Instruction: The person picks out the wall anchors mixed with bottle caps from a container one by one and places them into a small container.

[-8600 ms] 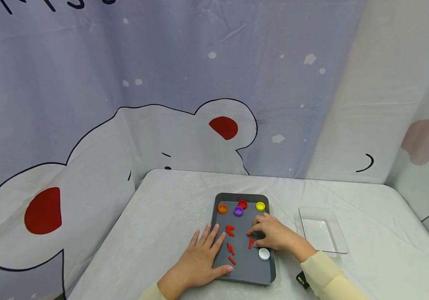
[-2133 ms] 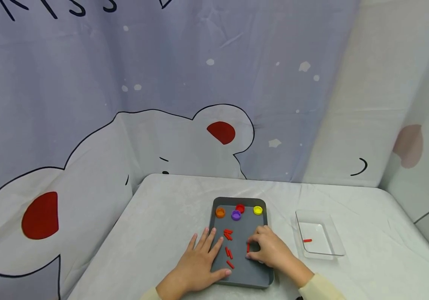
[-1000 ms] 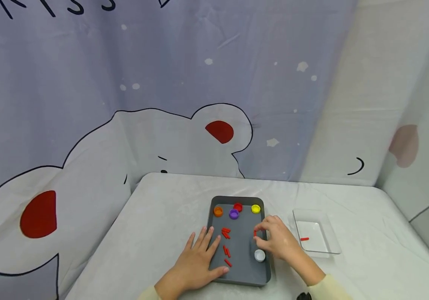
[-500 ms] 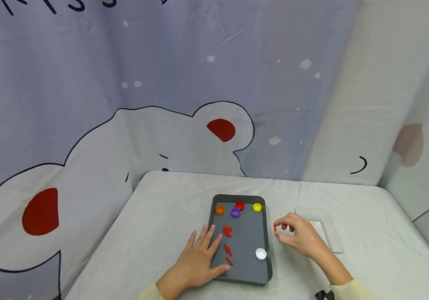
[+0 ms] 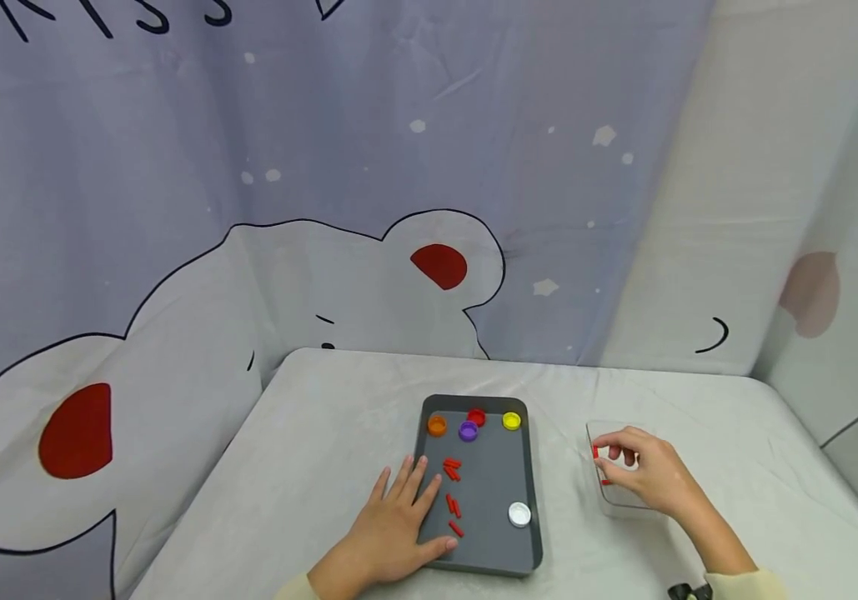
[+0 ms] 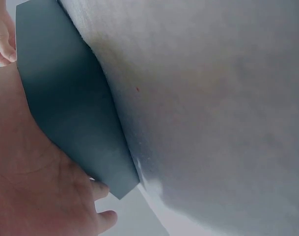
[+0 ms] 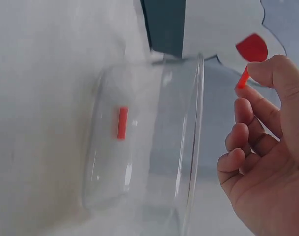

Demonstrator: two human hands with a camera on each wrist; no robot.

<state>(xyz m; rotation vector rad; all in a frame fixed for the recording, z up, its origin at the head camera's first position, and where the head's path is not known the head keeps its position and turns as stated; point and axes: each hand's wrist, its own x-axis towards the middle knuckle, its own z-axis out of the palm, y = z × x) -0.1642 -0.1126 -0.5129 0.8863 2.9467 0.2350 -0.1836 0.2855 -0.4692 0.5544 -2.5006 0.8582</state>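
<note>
Between thumb and index finger, my right hand [image 5: 649, 473] pinches a short red stick [image 7: 243, 77]. It is over the clear plastic box [image 5: 619, 503], and in the right wrist view the stick is apart from the rim. A second red stick [image 7: 122, 123] lies on the box's bottom. My left hand [image 5: 387, 527] rests with fingers spread on the left edge of the grey tray [image 5: 487, 479]. Several red sticks [image 5: 452, 505] lie in the tray beside its fingertips. In the left wrist view the palm [image 6: 36, 172] covers part of the tray.
At the tray's far end sit an orange cap [image 5: 437, 426], a red cap [image 5: 477, 417], a purple cap [image 5: 469, 431] and a yellow cap [image 5: 511, 421]. A white cap [image 5: 519, 514] lies near its right edge. White cloth [image 5: 338, 425] covers the table.
My right hand has carried a red stick from the tray rightward to over the box. Another stick has entered the box since the earliest frame. My left hand has stayed put.
</note>
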